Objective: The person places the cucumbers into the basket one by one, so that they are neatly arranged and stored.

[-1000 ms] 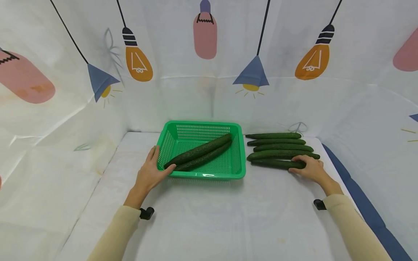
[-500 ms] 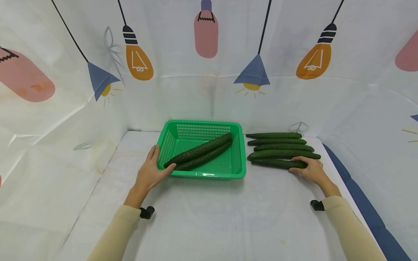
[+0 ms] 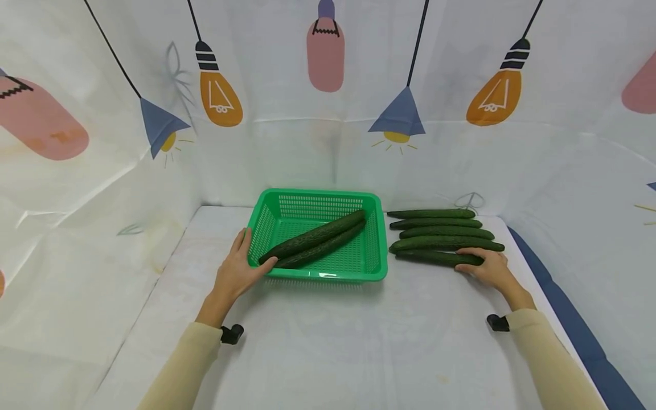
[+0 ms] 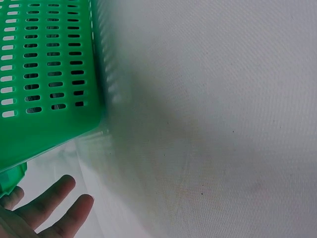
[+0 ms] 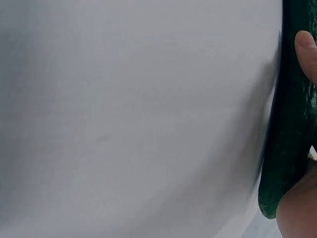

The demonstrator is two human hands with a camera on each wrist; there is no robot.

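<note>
My left hand (image 3: 237, 276) holds the front left corner of a green plastic basket (image 3: 328, 275). Its thumb lies over the front rim while its fingers reach up along the outside of the left wall. In the left wrist view, fingers (image 4: 69, 215) stick out beyond the basket's slotted wall (image 4: 49, 121). Inside, two dark green cucumbers (image 3: 312, 234) lie slantwise side by side. On the right, my right hand (image 3: 491, 269) pinches the right part of the nearest cucumber (image 3: 425, 257) between thumb and fingers. That cucumber's end (image 5: 270, 203) and the thumb (image 5: 307, 54) show in the right wrist view.
Several more cucumbers (image 3: 443, 230) lie in a row behind the pinched one, right of the basket. A white cloth (image 3: 359, 341) covers the table. White sheeting printed with lamps and bulbs (image 3: 307, 148) rises behind and at both sides. Dark blue fabric (image 3: 569, 319) runs along the right edge.
Both hands stay on the basket and the cucumber. The right wrist has shifted slightly to the left since the first frame. The basket and the cucumbers have not visibly moved on the table.
</note>
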